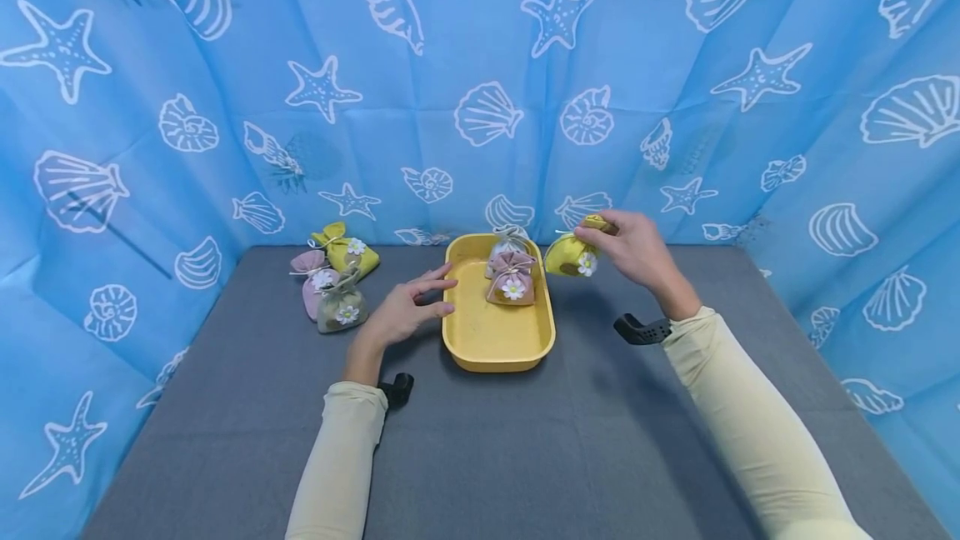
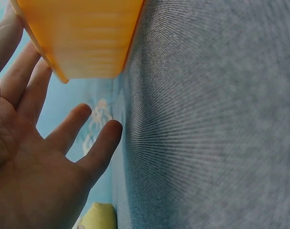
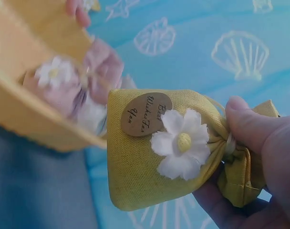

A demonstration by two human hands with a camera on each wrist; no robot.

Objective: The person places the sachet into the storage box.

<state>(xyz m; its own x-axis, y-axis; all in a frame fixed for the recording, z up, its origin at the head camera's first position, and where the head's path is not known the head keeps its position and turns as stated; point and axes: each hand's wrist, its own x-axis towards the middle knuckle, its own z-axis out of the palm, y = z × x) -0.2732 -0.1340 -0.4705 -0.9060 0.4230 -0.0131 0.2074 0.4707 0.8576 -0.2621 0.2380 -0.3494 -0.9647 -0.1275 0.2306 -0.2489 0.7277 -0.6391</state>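
My right hand [image 1: 632,250] pinches a yellow drawstring pouch [image 3: 154,148] by its gathered neck, just off the right rim of the yellow tray [image 1: 487,348]. On the pouch are a white cloth flower [image 3: 182,142] and a brown oval tag with writing. Inside the tray, toward its right side, sit a pink pouch [image 1: 512,283] and a pale grey pouch [image 1: 507,242] behind it. My left hand [image 1: 405,307] is at the tray's left rim, its fingers spread and fairly straight, fingertips right at the edge.
Left of my left hand stand three more pouches on the grey tabletop [image 1: 262,407]: a yellow one [image 1: 352,252], a pink one [image 1: 309,294] and a grey-green one [image 1: 341,307]. A blue curtain [image 1: 480,48] with shells and starfish hangs behind and along both sides.
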